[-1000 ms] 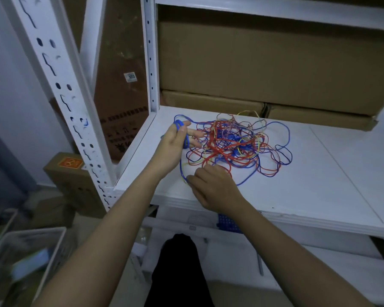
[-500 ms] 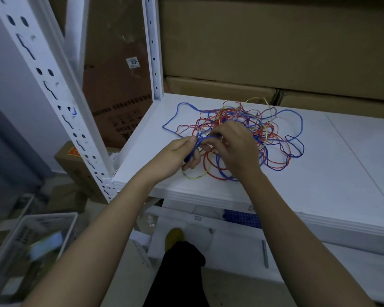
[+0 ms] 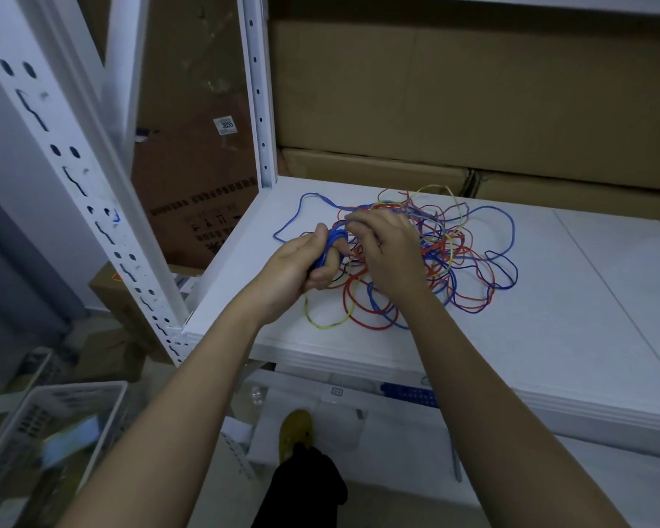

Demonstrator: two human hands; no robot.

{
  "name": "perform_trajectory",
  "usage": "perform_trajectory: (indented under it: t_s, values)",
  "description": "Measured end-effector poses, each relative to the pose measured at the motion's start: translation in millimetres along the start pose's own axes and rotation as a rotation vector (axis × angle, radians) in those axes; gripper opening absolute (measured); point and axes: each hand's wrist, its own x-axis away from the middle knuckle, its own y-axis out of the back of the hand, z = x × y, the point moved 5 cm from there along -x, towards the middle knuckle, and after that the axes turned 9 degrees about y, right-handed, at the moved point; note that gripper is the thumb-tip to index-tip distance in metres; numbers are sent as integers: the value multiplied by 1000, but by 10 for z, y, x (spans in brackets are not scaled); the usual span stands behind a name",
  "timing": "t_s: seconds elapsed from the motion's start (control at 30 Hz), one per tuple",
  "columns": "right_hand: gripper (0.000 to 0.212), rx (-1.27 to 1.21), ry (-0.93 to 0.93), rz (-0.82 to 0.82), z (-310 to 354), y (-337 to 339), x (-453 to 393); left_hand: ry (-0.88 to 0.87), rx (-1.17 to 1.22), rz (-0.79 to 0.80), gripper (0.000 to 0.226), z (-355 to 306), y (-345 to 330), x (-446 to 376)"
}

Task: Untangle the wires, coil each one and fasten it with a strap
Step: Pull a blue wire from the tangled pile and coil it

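- The wires (image 3: pixel 427 253) lie in a loose tangle of blue, red and yellow loops on the white shelf (image 3: pixel 549 329), toward its left half.
- One blue loop (image 3: pixel 302 215) strays out to the left of the heap, and a yellow loop (image 3: pixel 326 325) reaches toward the front edge.
- The left hand (image 3: pixel 302 264) has its fingers curled round a small bundle of blue wire (image 3: pixel 330 247).
- The right hand (image 3: pixel 389 253) rests over the tangle just beside it, fingers bent toward the bundle; whether they pinch a wire, I cannot tell.
- Cardboard boxes (image 3: pixel 473 101) stand behind the shelf.
- A white sticker (image 3: pixel 225 125) on the brown box (image 3: pixel 191 154) at left reads "3055"; the print lower down is too small to read.
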Motion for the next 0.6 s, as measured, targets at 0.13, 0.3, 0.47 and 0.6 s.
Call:
perform_trajectory:
  t_s: [0.13,0.3,0.47,0.6]
  values:
    - [33,-90,-43,43,-17,-107,53,-40,72,-34,38,-149,-43,-46]
    - [19,-185,-172,-199,-1,114,129,-86,115,-136,38,-342,-2,-87]
    - [12,88,-132,-201,-17,227,199,-145,146,-159,38,-467,-38,-97]
    - [15,181,-161,-115,47,259,144,-173,124,-149,38,-550,-97,-88]
